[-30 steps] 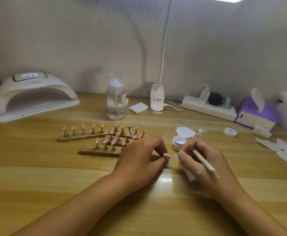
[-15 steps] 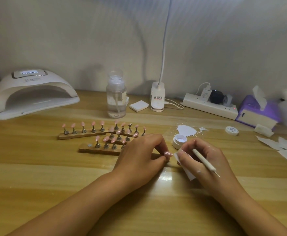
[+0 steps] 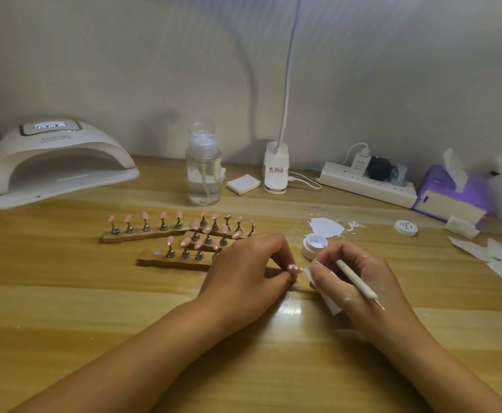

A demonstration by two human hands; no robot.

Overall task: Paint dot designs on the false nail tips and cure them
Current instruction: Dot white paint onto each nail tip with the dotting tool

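pink nail tip [image 3: 294, 268] with white dots is sitting just right of frame centre. probably light, stiff and slick, with wet dots on top, so best taken by the edges or base. left hand [image 3: 244, 269] is pinching it from the left, fingers curled. right hand [image 3: 369, 269], just beside it, is gripping a dotting pen [image 3: 358, 283] and a white wipe [image 3: 331, 305]. gel pot [image 3: 313, 247] is sitting just above.
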